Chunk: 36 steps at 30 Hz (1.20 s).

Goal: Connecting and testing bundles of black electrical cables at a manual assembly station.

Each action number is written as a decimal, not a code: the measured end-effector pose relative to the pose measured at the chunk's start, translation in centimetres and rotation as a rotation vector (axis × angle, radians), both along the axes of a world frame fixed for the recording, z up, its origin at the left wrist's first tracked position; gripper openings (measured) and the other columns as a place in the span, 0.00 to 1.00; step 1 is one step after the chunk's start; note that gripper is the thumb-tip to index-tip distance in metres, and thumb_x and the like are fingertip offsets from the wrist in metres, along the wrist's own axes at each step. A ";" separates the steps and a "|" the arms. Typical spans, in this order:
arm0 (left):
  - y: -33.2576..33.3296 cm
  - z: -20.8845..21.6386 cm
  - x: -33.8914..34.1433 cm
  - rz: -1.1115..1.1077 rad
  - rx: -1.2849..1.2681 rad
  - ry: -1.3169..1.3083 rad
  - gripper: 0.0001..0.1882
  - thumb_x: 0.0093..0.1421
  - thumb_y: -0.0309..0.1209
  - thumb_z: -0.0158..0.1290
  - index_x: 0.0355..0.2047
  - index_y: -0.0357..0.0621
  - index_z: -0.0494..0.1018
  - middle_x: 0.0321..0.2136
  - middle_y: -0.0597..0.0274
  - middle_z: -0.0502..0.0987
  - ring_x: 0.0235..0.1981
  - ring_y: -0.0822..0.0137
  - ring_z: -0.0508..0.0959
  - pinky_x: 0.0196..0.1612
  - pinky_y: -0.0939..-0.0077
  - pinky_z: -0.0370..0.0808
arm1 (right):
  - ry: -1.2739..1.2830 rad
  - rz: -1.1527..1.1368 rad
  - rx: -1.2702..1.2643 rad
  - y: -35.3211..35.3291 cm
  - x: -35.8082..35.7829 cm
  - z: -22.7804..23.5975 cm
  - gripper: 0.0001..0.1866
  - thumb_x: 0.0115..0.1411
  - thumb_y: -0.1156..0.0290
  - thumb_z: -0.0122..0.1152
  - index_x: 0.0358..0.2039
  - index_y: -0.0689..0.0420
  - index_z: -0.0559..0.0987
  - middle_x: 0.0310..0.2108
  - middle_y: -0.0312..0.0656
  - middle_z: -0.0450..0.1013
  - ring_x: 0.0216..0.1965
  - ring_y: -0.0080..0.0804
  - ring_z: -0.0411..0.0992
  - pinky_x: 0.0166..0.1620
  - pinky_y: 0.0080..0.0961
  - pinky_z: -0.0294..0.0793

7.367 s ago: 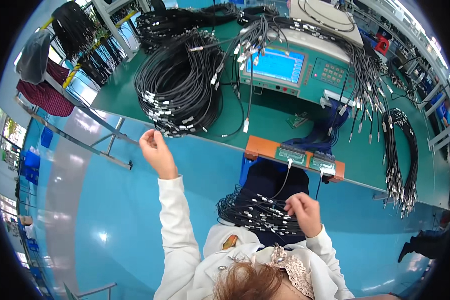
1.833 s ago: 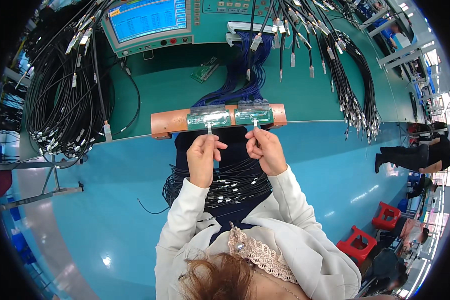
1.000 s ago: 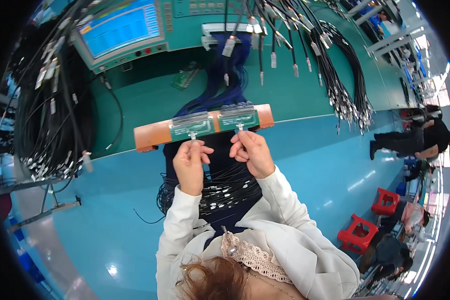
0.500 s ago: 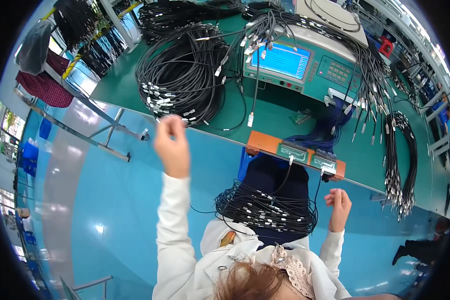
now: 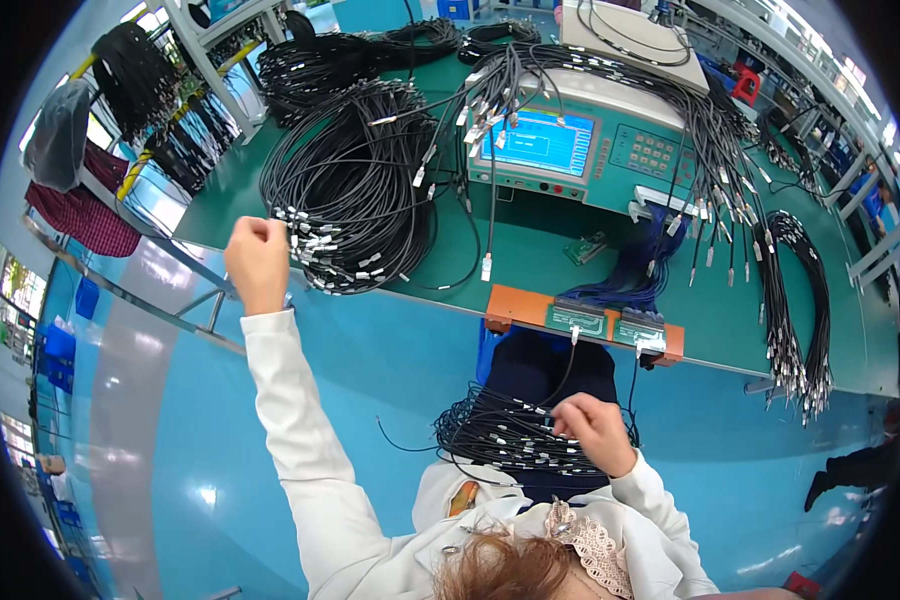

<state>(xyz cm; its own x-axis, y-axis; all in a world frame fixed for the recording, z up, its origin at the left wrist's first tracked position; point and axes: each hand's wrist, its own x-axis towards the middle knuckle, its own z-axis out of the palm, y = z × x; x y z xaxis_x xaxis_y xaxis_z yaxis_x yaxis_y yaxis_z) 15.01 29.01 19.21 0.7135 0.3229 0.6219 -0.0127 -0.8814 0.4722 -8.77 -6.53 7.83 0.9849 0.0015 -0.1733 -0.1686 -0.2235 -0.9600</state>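
My left hand (image 5: pixel 258 262) is stretched out to the left, fingers curled into a fist at the near edge of a big coil of black cables (image 5: pixel 355 195) with silver plugs; it seems closed on a cable end there. My right hand (image 5: pixel 595 432) rests on a bundle of black cables (image 5: pixel 500 435) in my lap, pinching one cable. A thin black lead (image 5: pixel 566 365) runs from this hand up to the orange test fixture (image 5: pixel 515 305) with two green sockets at the table's front edge.
A green table (image 5: pixel 530 255) carries a tester with a blue screen (image 5: pixel 540 143), more cable coils at the back, and cables hanging on the right (image 5: pixel 790 300). A metal rack (image 5: pixel 160 300) and hung clothes stand at the left. Blue floor lies below.
One second ago both hands were at the fixture's sockets. My left hand has since swung out to the coil on the left, and my right hand has dropped onto the lap bundle.
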 end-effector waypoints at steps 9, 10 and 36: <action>5.3 -2.3 4.8 -0.116 0.104 0.099 0.14 0.53 0.34 0.54 0.34 0.34 0.73 0.22 0.53 0.78 0.23 0.53 0.76 0.32 0.62 0.72 | -0.056 0.224 -0.056 3.3 1.0 -0.1 0.09 0.60 0.71 0.51 0.30 0.64 0.76 0.20 0.38 0.75 0.20 0.22 0.72 0.25 0.18 0.70; 5.5 -2.2 4.8 -0.087 0.051 0.050 0.13 0.52 0.32 0.54 0.32 0.31 0.73 0.23 0.55 0.79 0.21 0.58 0.76 0.31 0.67 0.72 | -0.077 0.223 -0.046 3.5 0.9 -0.3 0.09 0.60 0.71 0.51 0.30 0.63 0.76 0.19 0.39 0.75 0.18 0.24 0.72 0.23 0.19 0.68; -0.8 -7.6 -16.3 -0.655 -1.350 0.289 0.10 0.67 0.35 0.40 0.30 0.44 0.64 0.19 0.63 0.69 0.18 0.72 0.65 0.24 0.77 0.66 | 0.209 0.370 0.949 14.6 18.7 3.6 0.15 0.65 0.61 0.47 0.35 0.61 0.73 0.26 0.40 0.74 0.25 0.25 0.73 0.30 0.24 0.73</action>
